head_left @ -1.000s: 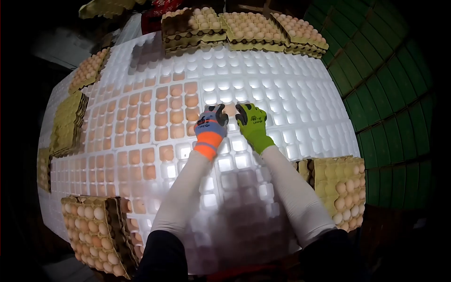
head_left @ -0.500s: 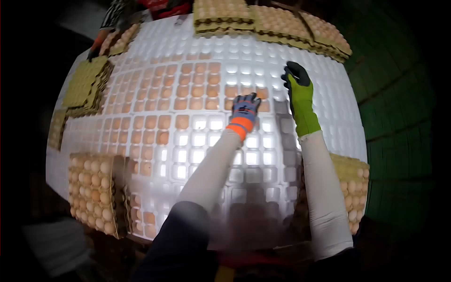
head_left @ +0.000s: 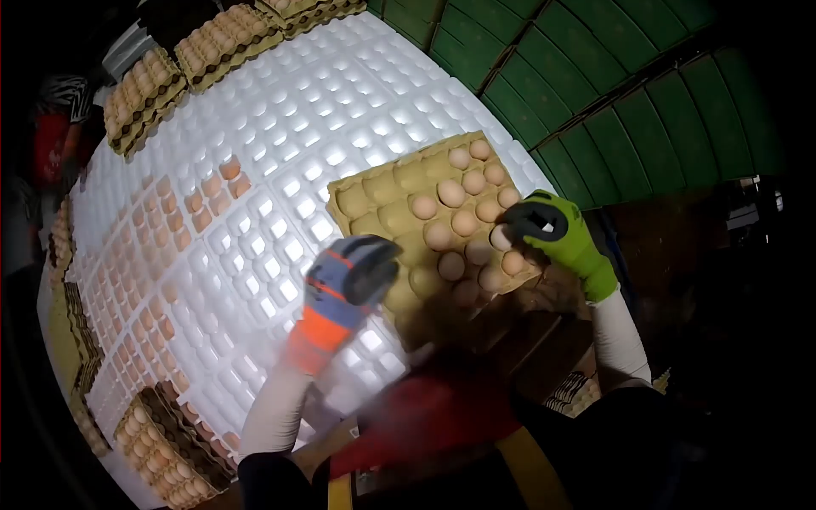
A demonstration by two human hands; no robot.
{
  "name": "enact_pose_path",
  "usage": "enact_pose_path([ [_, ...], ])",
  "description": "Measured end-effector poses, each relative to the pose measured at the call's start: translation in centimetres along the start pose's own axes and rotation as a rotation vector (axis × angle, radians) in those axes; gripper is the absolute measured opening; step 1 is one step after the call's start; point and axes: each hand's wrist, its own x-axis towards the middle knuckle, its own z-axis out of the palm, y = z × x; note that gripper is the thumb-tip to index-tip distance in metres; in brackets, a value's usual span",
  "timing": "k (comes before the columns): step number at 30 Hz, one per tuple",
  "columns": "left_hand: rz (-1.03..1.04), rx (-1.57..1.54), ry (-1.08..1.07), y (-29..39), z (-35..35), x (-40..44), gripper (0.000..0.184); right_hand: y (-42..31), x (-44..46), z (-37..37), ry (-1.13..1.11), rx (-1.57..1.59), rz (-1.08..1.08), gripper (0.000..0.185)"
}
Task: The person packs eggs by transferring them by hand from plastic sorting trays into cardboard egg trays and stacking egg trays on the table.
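Observation:
A grey-yellow egg tray (head_left: 374, 223) lies at the right of the white dimpled surface, with eggs in its right part and bare cells on its left. My right hand (head_left: 557, 234), in a green glove with black fingers, is over the tray's right edge. Its thumb and fingers are curled around an egg (head_left: 501, 236). Beside the tray's left edge is my left hand (head_left: 348, 280), in a grey-blue and orange glove. Its black fingers are bent and blurred, so what they hold, if anything, is unclear.
White dimpled panels (head_left: 272, 225) cover the table, with brown eggs (head_left: 219, 187) in some cells towards the left. Full egg trays (head_left: 225, 47) stand along the far edge, and stacked trays (head_left: 157, 455) at lower left. A green panelled wall (head_left: 586, 93) rises at the right.
The view has swung right and nearer the tray. My left hand has left the eggs in the white panel; my right hand has moved from above the panels to the tray's eggs.

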Motion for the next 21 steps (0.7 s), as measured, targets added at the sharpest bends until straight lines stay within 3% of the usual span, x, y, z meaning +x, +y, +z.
enact_pose_path([
  [1, 0.028, 0.076, -0.078, 1.4, 1.9, 0.0, 0.028, 1.0, -1.0, 0.5, -0.079, 0.028, -0.001, 0.024],
  [2, 0.056, 0.153, -0.151, 2.4, 3.9, -0.3, 0.029, 1.9, -1.7, 1.1, -0.041, -0.314, -0.330, 0.026],
  [4, 0.114, 0.276, -0.170, 4.6, 7.1, -1.1, 0.035, 1.8, -2.8, 1.7, -0.161, -0.396, -0.378, 0.030],
  [5, -0.003, 0.321, -0.311, 5.6, 8.6, -1.9, 0.040, 2.4, -3.1, 2.5, -0.160, -0.380, -0.389, 0.030],
  [7, -0.002, 0.533, -0.289, 6.6, 11.2, -2.3, 0.038, 4.1, -3.3, 3.9, -0.191, -0.491, -0.413, 0.032],
  [8, -0.005, 0.589, -0.244, 6.9, 12.0, -2.4, 0.038, 4.4, -3.2, 3.3, -0.192, -0.480, -0.431, 0.032],
  [9, -0.013, 0.605, -0.244, 7.0, 12.2, -2.7, 0.038, 4.3, -3.0, 2.3, -0.210, -0.139, -0.339, 0.032],
  [10, -0.107, 0.400, -0.134, 7.4, 11.8, -2.5, 0.038, 4.5, -2.6, 1.3, -0.228, 0.198, -0.241, 0.033],
  [12, -0.295, 0.063, 0.061, 7.5, 11.0, -2.9, 0.040, 5.6, -1.2, -0.4, -0.114, 0.255, -0.428, 0.046],
  [14, -0.671, -0.663, 0.200, 7.5, 9.7, -3.3, 0.034, 6.0, -0.7, -0.8, -0.237, 0.461, -0.236, 0.062],
  [15, -0.713, -0.897, 0.258, 7.7, 8.9, -3.3, 0.033, 5.8, -0.9, -0.3, -0.233, 0.472, -0.244, 0.062],
  [16, -0.748, -1.135, 0.323, 8.4, 8.2, -2.7, 0.031, 5.2, -1.1, 0.8, -0.368, 1.035, 0.029, 0.057],
  [17, -0.637, -0.997, 0.287, 7.3, 8.8, -2.6, 0.031, 4.9, -1.5, 1.8, -0.498, 1.581, 0.332, 0.052],
  [18, -0.264, -0.220, 0.145, 5.9, 8.7, -1.9, 0.037, 6.5, -1.3, 4.6, -0.436, 1.250, 0.065, 0.047],
  [19, -0.260, 0.102, 0.041, 6.5, 8.9, -0.7, 0.043, 8.1, -1.1, 7.4, -0.308, 0.908, -0.149, 0.043],
  [21, -0.211, 0.560, -0.106, 7.2, 10.2, 0.7, 0.046, 8.7, -0.1, 7.7, -0.191, 0.777, -0.293, 0.042],
])
